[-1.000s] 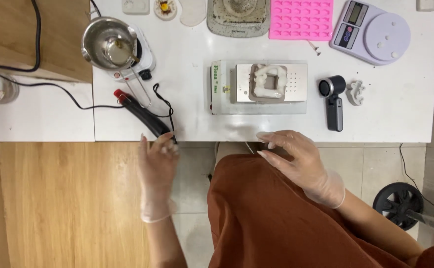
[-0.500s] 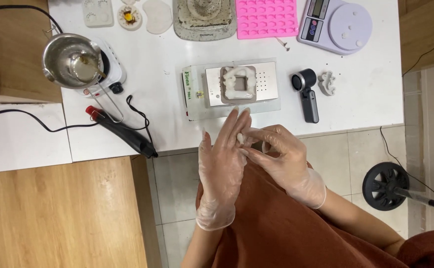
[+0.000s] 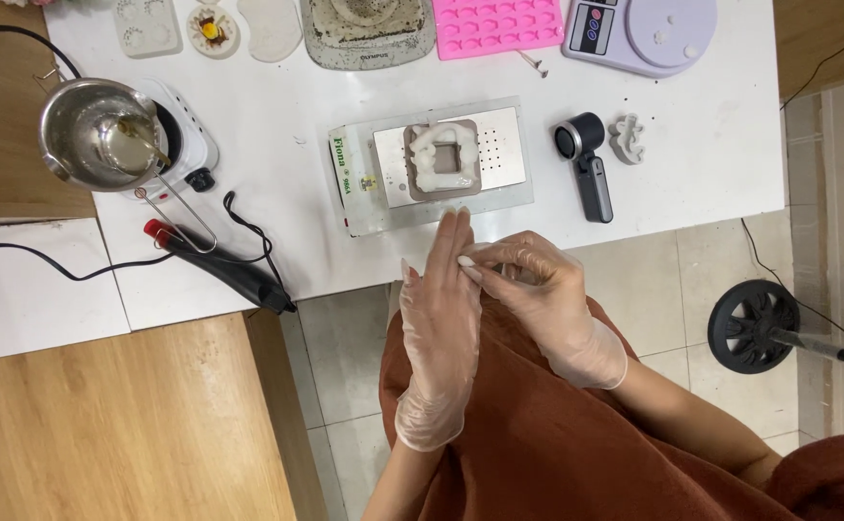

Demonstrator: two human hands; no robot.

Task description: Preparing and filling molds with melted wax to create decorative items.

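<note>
**Gloved hands meet at the front edge of the white bench**

The white bench (image 3: 277, 145) carries all the things. In its middle lies a flat silver tray (image 3: 441, 164) with a grey square mould (image 3: 443, 159) on top, filled with white material; a white and green label strip (image 3: 347, 178) runs along the tray's left end. At the left a steel pot (image 3: 94, 135) stands on a small white hotplate (image 3: 186, 145), and a black tool with a red tip (image 3: 215, 265) lies just in front. At the back are a pink silicone mould (image 3: 494, 24) and a lilac kitchen scale (image 3: 639, 29). A small black device (image 3: 586, 164) lies right of the tray.

The left hand (image 3: 441, 318) and the right hand (image 3: 538, 289), both in thin clear gloves, are together over the bench edge, just in front of the tray. The left one is flat with straight fingers; the right one's fingers are curled against it. I cannot tell if they pinch something.
</note>
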